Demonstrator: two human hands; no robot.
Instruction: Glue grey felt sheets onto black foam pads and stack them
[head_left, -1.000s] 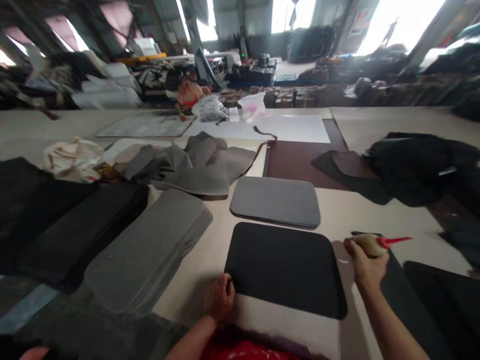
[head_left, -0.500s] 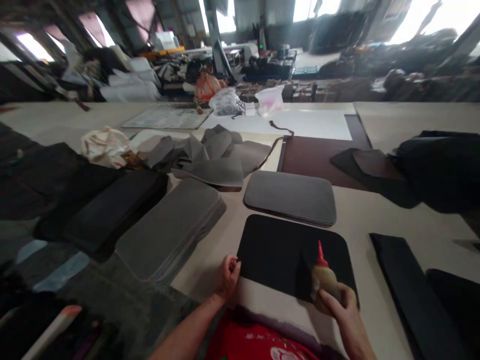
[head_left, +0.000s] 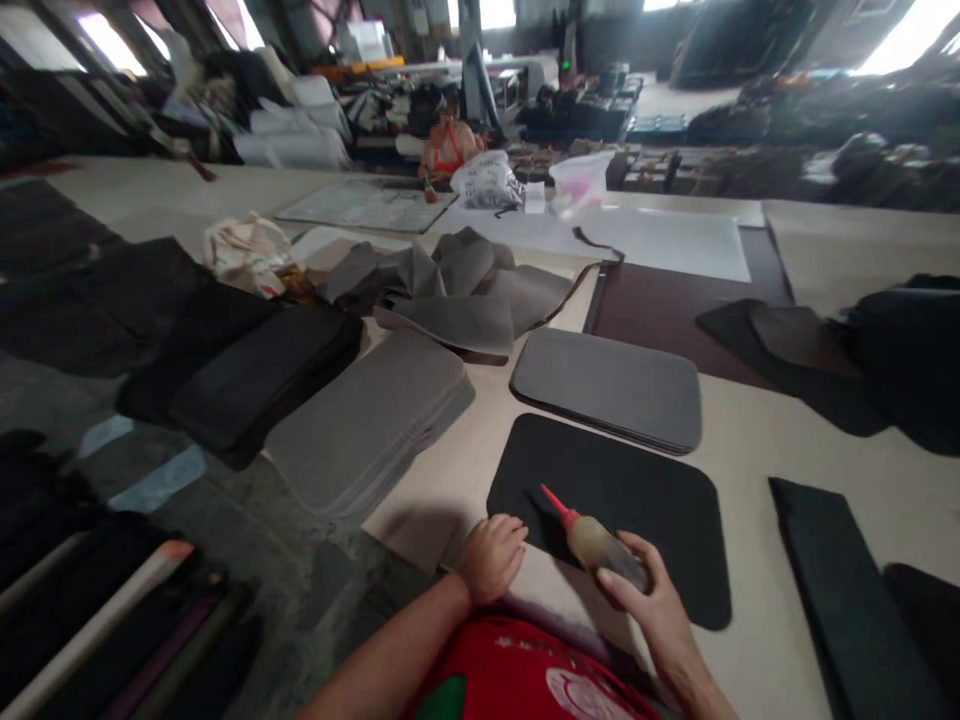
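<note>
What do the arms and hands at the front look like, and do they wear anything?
They are a person's own: the left hand and right hand show no gloves, and the left forearm and right forearm show no sleeves or cables. Between them is a red garment with white print and a green patch.

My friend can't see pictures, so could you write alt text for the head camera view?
A person's right hand holds a bottle with a red nozzle over a black panel with rounded corners on a pale table, the left hand at the panel's near left corner. One grey stack lies just beyond the panel, another grey stack to its left.
</note>
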